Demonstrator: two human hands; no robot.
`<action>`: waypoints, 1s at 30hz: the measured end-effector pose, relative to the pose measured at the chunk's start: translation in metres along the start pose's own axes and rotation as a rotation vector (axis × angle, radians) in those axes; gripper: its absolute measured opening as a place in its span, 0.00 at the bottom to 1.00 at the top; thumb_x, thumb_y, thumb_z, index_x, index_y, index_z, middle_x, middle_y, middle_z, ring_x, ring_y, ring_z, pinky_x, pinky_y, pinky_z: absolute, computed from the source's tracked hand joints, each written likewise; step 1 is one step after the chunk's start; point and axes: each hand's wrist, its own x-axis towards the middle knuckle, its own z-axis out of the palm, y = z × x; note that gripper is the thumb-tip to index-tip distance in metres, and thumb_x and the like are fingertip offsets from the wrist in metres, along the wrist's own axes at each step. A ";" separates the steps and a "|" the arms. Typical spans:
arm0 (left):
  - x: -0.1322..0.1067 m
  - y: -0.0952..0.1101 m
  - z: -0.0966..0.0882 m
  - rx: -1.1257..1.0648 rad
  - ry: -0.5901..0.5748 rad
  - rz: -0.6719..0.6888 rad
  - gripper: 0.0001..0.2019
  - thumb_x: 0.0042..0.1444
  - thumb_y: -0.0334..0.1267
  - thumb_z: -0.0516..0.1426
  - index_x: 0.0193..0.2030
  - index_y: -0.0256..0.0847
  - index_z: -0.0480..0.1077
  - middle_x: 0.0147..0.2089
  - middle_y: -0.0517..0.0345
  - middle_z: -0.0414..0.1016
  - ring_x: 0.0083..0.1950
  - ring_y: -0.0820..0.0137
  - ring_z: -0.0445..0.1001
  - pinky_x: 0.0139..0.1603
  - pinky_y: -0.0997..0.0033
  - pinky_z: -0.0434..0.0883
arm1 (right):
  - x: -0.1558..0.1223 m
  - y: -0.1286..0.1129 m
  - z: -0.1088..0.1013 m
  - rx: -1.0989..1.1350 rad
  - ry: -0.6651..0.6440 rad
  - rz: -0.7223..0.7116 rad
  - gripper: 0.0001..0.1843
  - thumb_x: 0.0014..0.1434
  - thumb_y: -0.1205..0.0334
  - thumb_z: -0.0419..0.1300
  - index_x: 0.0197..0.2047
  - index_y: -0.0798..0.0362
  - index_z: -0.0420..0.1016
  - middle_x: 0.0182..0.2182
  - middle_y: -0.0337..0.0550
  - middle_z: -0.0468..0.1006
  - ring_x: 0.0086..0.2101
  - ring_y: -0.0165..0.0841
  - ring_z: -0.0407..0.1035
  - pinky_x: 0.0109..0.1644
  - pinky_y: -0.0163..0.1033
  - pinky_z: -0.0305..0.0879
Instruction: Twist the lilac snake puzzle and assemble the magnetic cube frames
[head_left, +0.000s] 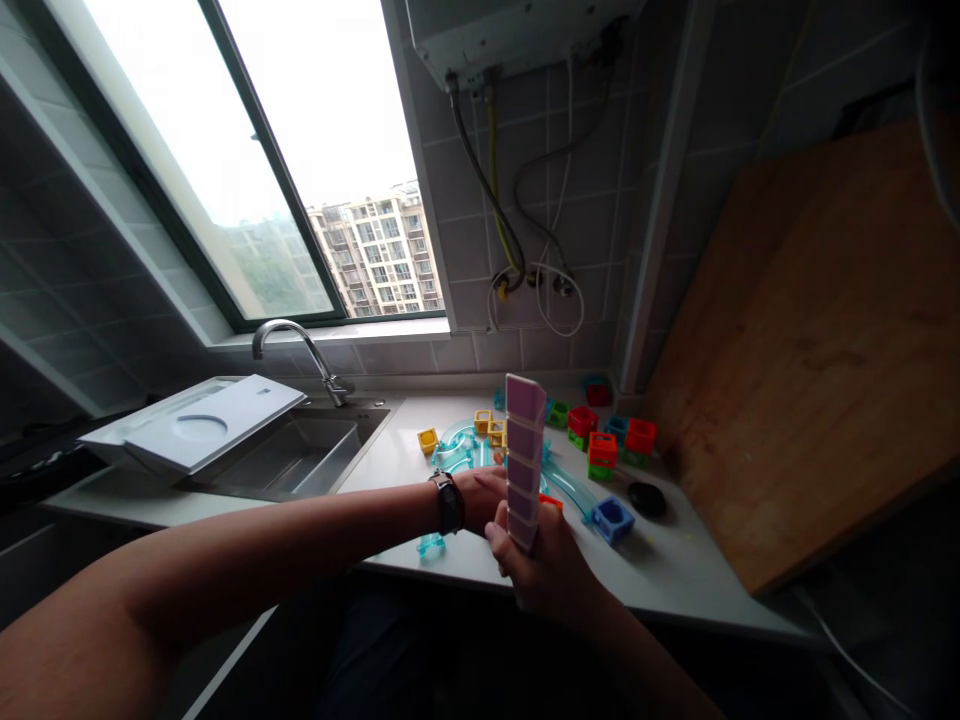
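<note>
Head view: a white counter (394, 465) is spread beneath and beyond the fingers, and a wooden board (825, 370) is leaned well to their right. The right hand (551, 565) is clamped around the lower end of a purple segmented strip (525, 450), which is held upright above the fingers. The left hand (480, 498) is brought in just left of them; its fingertips are partly hidden by the strip, so whether they are apart, together or touching it cannot be told. Beyond the fingers, clear blue track (571, 490) is laid out; to their right, a blue cube (613, 519) is placed near its end. The strip is best gripped firmly but lightly near its base, with the wrist kept steady, and is best held clear of the track, which could easily be knocked.
</note>
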 end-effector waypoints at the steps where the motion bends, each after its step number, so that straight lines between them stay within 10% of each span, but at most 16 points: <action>1: -0.002 0.000 -0.001 0.013 -0.010 0.026 0.12 0.53 0.31 0.63 0.23 0.44 0.67 0.30 0.59 0.75 0.38 0.63 0.75 0.39 0.67 0.72 | 0.001 -0.001 -0.002 0.002 0.003 -0.010 0.12 0.63 0.64 0.59 0.27 0.49 0.72 0.20 0.33 0.72 0.27 0.32 0.71 0.44 0.41 0.73; 8: -0.004 0.003 -0.005 0.121 -0.060 0.137 0.09 0.59 0.29 0.58 0.28 0.40 0.71 0.33 0.59 0.77 0.38 0.66 0.75 0.39 0.69 0.70 | 0.004 0.000 -0.013 0.067 0.031 0.020 0.13 0.65 0.60 0.60 0.51 0.53 0.80 0.21 0.33 0.74 0.25 0.33 0.71 0.42 0.43 0.73; 14: -0.005 0.001 -0.015 0.233 -0.066 0.135 0.06 0.64 0.37 0.60 0.37 0.38 0.75 0.36 0.49 0.79 0.40 0.60 0.78 0.35 0.65 0.71 | 0.012 0.017 -0.033 0.285 0.328 0.042 0.15 0.70 0.51 0.59 0.51 0.53 0.78 0.21 0.34 0.74 0.23 0.32 0.70 0.32 0.39 0.67; 22: 0.000 0.015 -0.027 0.134 -0.002 0.016 0.37 0.59 0.70 0.55 0.58 0.37 0.69 0.41 0.48 0.80 0.37 0.56 0.81 0.29 0.63 0.70 | 0.022 0.036 -0.018 0.617 0.743 -0.113 0.13 0.72 0.49 0.57 0.41 0.48 0.74 0.26 0.35 0.73 0.29 0.31 0.69 0.40 0.39 0.67; 30: 0.001 0.021 -0.031 0.031 0.061 -0.142 0.29 0.63 0.56 0.57 0.64 0.40 0.64 0.49 0.49 0.81 0.44 0.57 0.82 0.34 0.64 0.73 | 0.018 0.049 -0.018 0.386 0.674 -0.093 0.18 0.73 0.45 0.53 0.43 0.47 0.76 0.37 0.41 0.75 0.38 0.36 0.72 0.46 0.43 0.69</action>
